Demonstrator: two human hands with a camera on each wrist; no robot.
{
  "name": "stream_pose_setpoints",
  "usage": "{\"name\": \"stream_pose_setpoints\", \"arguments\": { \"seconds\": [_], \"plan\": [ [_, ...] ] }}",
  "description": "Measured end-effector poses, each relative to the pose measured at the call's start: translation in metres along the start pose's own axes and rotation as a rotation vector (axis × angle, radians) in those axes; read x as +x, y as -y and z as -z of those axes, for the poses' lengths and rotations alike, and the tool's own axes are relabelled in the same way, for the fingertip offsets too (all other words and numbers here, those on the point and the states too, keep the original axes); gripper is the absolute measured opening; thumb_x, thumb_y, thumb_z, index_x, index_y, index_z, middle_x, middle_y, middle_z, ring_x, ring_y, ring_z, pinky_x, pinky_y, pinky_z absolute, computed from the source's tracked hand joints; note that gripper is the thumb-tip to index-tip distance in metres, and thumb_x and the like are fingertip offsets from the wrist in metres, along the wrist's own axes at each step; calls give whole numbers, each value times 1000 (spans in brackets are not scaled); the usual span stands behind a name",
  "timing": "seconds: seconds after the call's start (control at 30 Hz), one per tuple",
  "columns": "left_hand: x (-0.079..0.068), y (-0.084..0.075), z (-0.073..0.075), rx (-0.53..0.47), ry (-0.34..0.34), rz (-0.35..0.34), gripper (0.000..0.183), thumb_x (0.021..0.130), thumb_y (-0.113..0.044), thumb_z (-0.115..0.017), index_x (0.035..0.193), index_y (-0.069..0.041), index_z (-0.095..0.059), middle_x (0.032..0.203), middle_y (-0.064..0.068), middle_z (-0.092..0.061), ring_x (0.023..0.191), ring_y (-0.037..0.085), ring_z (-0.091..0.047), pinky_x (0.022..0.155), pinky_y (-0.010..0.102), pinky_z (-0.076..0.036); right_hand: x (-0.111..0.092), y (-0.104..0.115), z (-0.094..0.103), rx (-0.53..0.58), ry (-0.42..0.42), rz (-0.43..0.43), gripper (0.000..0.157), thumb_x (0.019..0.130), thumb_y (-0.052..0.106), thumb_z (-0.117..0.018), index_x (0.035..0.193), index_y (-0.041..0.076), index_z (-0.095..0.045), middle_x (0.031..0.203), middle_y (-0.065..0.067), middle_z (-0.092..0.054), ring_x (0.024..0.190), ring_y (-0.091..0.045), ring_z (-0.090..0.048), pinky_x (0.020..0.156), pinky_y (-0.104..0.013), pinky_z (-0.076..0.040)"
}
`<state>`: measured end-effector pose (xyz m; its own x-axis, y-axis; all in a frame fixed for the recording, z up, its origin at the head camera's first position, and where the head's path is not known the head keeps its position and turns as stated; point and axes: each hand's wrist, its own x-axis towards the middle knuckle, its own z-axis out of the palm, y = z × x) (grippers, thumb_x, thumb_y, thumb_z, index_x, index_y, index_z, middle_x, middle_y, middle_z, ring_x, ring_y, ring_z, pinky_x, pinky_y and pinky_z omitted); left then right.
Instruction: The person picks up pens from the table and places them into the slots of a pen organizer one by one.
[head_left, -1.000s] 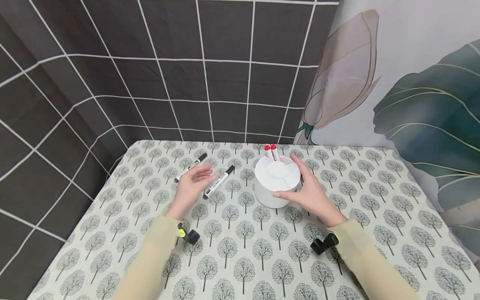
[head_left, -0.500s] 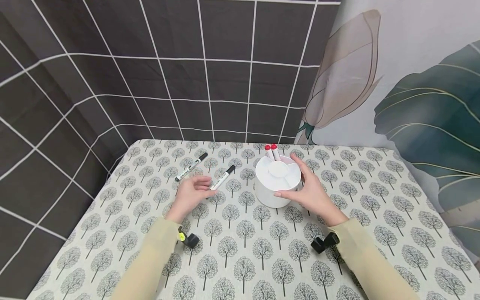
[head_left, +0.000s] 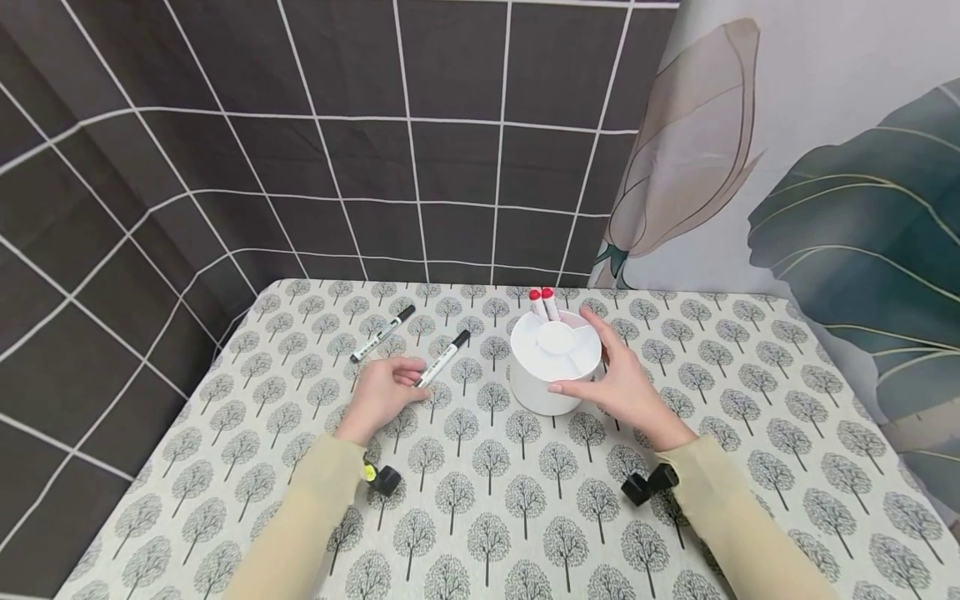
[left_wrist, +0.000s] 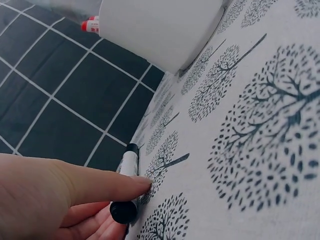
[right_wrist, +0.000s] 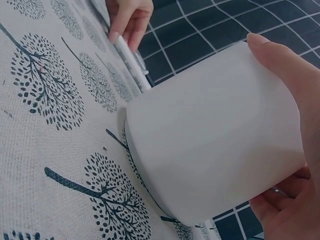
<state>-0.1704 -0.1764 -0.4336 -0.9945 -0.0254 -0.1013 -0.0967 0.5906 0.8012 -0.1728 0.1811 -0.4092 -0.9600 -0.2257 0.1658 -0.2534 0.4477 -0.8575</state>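
Observation:
My left hand (head_left: 382,396) is at the near end of a black-capped whiteboard marker (head_left: 446,357) lying slanted on the cloth. In the left wrist view its thumb crosses over the white barrel of the marker (left_wrist: 130,162), with the other fingers on the far side, pinching it. A round white pen holder (head_left: 542,395) with divided compartments stands to the right. My right hand (head_left: 632,398) grips its right side, thumb in front and fingers behind. Two red-capped markers (head_left: 551,307) stand in its back compartment.
Another black-capped marker (head_left: 382,335) lies farther back on the left. A tree-print cloth (head_left: 491,483) covers the table. Behind it hangs a dark grid-patterned curtain (head_left: 457,158), with a leaf-print curtain (head_left: 697,167) at the right.
My left hand has come down and slightly right onto the nearer black-capped marker, its fingers closing round the end. My right hand and the pen holder have stayed put.

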Motion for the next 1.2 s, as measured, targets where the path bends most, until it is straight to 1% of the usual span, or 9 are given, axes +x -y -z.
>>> {"name": "stream_pose_setpoints", "arguments": {
  "seconds": [0.07,0.17,0.33,0.4,0.53,0.77,0.97,1.07,1.2],
  "plan": [
    [-1,-1,0,-2,-6,4,47,74,-7,-90,118,-8,-73,102,3,-73,93,18,-68,89,36,-57,0,0,0,-3,0,-1,119,70,34,-96,163,23,-22,164,-14,-25,144,-39,-33,117,-60,-29],
    [-1,-1,-1,-29,-10,7,45,74,-5,-89,116,-6,-74,99,4,-73,89,18,-69,80,31,-60,0,0,0,-9,0,-2,119,70,35,-96,163,23,-22,165,-13,-24,145,-39,-33,117,-59,-29],
    [1,3,-1,-97,-3,13,42,78,-4,-86,118,-4,-73,97,6,-72,82,19,-69,68,27,-61,1,0,0,0,2,-8,119,71,35,-96,163,24,-22,165,-12,-24,145,-38,-32,118,-58,-28],
    [3,4,0,-105,-4,7,41,81,-5,-84,120,-5,-73,98,7,-72,83,20,-69,67,27,-61,1,0,0,-1,2,-11,119,71,35,-96,163,24,-22,165,-12,-24,145,-38,-32,117,-59,-28],
    [4,5,4,-67,-24,-16,38,84,-8,-82,121,-7,-73,103,6,-73,87,19,-68,69,27,-59,1,0,0,-13,1,-14,119,70,36,-96,163,24,-23,165,-12,-24,145,-39,-32,117,-59,-29],
    [4,-1,7,-79,-37,33,36,87,-12,-80,123,-12,-73,103,6,-72,87,20,-67,66,31,-55,2,0,0,-9,1,-16,119,70,36,-96,163,25,-23,164,-12,-25,145,-38,-33,117,-57,-29],
    [5,-4,9,-109,-54,34,37,89,-12,-79,125,-10,-72,108,8,-71,88,21,-66,67,30,-56,3,-2,0,-6,0,-13,119,70,36,-96,163,25,-23,164,-13,-25,144,-38,-34,117,-57,-30],
    [6,-5,9,-137,-75,32,35,89,-10,-78,124,-9,-72,108,9,-71,89,22,-66,66,27,-57,3,-3,0,-10,-1,-15,119,70,37,-96,163,24,-23,164,-13,-26,144,-38,-34,117,-58,-29],
    [9,-4,9,-163,-130,25,32,89,-10,-78,121,-9,-73,107,10,-71,91,21,-68,65,24,-58,3,-3,0,-16,-3,-15,120,70,37,-96,163,23,-22,164,-15,-26,144,-40,-34,116,-61,-29]
  ]
}}
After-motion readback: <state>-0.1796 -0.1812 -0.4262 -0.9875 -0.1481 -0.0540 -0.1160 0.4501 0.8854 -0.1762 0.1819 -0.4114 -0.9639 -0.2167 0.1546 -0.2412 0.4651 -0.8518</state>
